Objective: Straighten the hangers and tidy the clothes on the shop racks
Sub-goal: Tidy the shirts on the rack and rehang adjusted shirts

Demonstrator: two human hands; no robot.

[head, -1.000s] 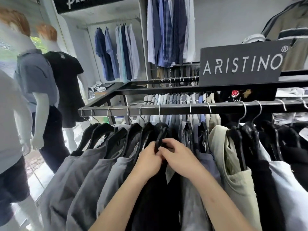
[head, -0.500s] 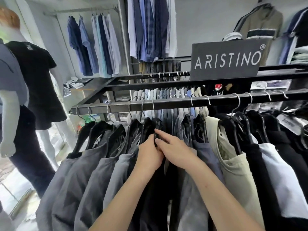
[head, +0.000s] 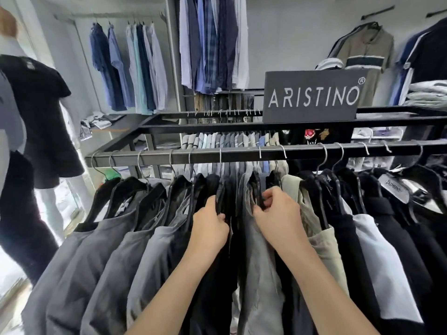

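Two hands, both mine, at the middle of the rack's front rail [head: 242, 154]: my left hand [head: 209, 226] has its fingers curled round the shoulder of a black hanger [head: 220, 198] carrying a dark garment. My right hand [head: 278, 215] pinches the top of a second hanger [head: 254, 187], which carries a grey garment [head: 258, 262]. A narrow gap stands open between the two hangers.

Toward the rail's left end, the grey tops [head: 96, 250] hang in an even fan with their hooks spaced fairly regularly, and I judge that stretch done. The middle, where I am gripping, is bunched, with hangers close against one another. Toward the right end, past the beige top [head: 321, 245], the black clothes [head: 416, 243] crowd together. Their hooks lean at differing angles and a paper tag [head: 393, 188] juts out, so that stretch looks untouched to me. By my reckoning roughly a third of this rail is in order.

Behind it an Aristino sign [head: 313, 96] stands on the rack's top frame. More shirts [head: 135, 68] hang on the wall rails, and I cannot tell their state from here.
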